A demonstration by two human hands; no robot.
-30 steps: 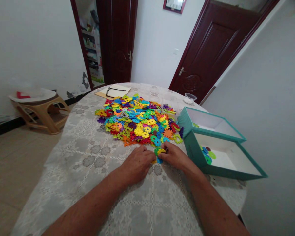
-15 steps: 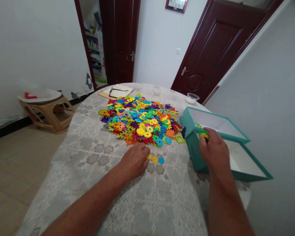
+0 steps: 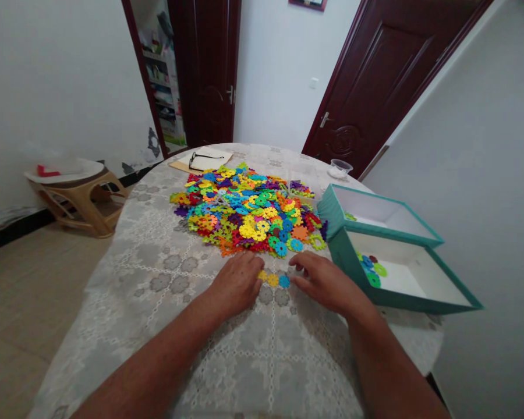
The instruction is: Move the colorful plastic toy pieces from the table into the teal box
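Observation:
A heap of colourful plastic snowflake discs (image 3: 244, 212) covers the middle of the round table (image 3: 166, 273). Three loose discs, two yellow (image 3: 273, 280) and one blue (image 3: 284, 281), lie in front of the heap between my hands. My left hand (image 3: 238, 282) rests palm down on the cloth, its fingers curled and touching the leftmost yellow disc. My right hand (image 3: 323, 282) hovers just right of the blue disc, fingers spread and empty. The teal box (image 3: 402, 302) to the right holds several discs (image 3: 370, 270).
The box's teal lid (image 3: 332, 212) stands behind the box. A pair of glasses on a notebook (image 3: 203, 159) and a clear cup (image 3: 339, 169) sit at the table's far edge. A wooden stool (image 3: 76, 198) stands on the floor at left. Dark doors stand behind.
My right hand carried discs from the table to the teal box, let them go inside it, and has come back empty beside the loose discs. My left hand stayed put.

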